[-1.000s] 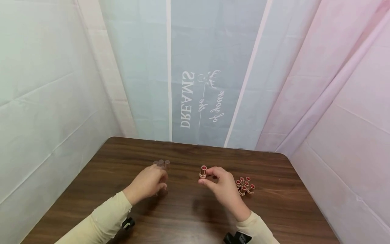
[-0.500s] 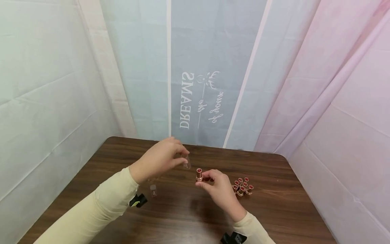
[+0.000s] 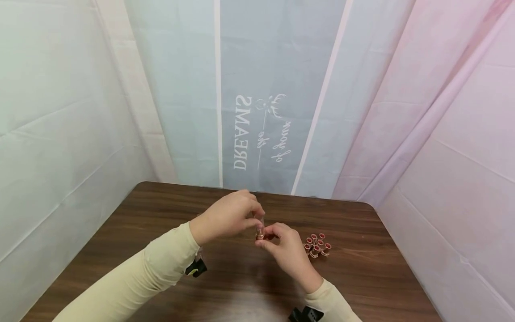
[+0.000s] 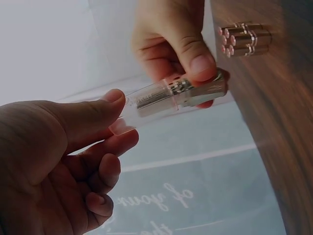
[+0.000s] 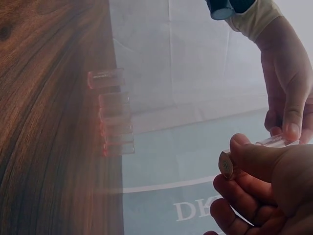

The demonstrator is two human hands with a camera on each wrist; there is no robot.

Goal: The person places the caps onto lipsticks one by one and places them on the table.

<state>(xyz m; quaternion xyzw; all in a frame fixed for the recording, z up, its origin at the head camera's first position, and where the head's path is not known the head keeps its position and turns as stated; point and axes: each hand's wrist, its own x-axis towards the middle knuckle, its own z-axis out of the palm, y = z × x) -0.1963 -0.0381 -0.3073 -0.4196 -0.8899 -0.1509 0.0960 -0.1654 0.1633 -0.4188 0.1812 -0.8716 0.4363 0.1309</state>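
Note:
My right hand (image 3: 286,250) holds a rose-gold lipstick tube (image 3: 259,233) by its base, thumb and fingers pinching it above the table. From the left, my left hand (image 3: 231,217) pinches the far end of a clear cap (image 4: 124,122) between thumb and index finger. In the left wrist view the cap surrounds the narrow part of the tube, its rim close to the right hand's thumb. The flat bottom of the lipstick tube (image 5: 226,165) faces the camera in the right wrist view. My left hand's other fingers are loosely curled there.
Several uncapped rose-gold lipstick tubes with red tops (image 3: 318,245) stand clustered on the brown wooden table (image 3: 354,277), right of my right hand. Several clear caps (image 5: 116,112) stand on the table's left side, mostly hidden behind my left arm in the head view.
My left hand has lifted a clear cap from the left group and carried it right, over the lipstick tube. The right hand, still holding the tube, has shifted slightly left.

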